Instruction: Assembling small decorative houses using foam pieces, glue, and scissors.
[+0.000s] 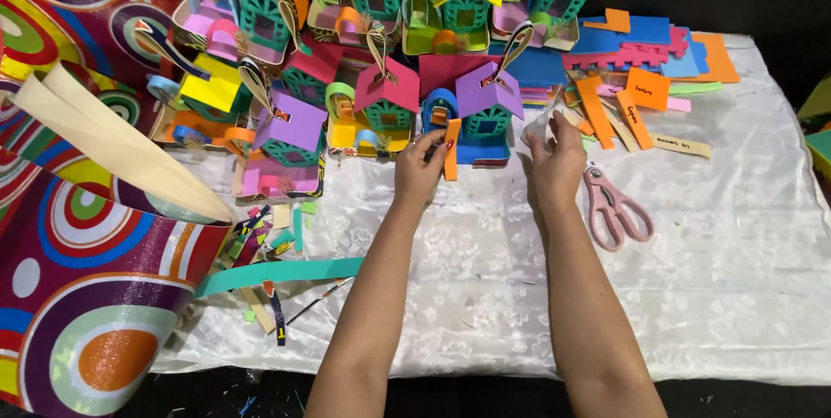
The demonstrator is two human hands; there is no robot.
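Observation:
My left hand [419, 165] pinches a narrow orange foam strip [451, 151] and holds it upright in front of a small foam house with a purple roof [487, 111]. My right hand [555, 158] is just right of that house, its fingers closed on a small clear piece [540, 124] that I cannot make out well. Both forearms reach up from the bottom edge over a white cloth [710, 245].
Pink scissors [613, 203] lie right of my right hand. Several colourful foam houses [372, 54] crowd the back. Foam sheets and orange strips [640, 63] are stacked at back right. A patterned bag [78, 279] with cream handles fills the left; a teal strip [277, 273] and scraps lie beside it.

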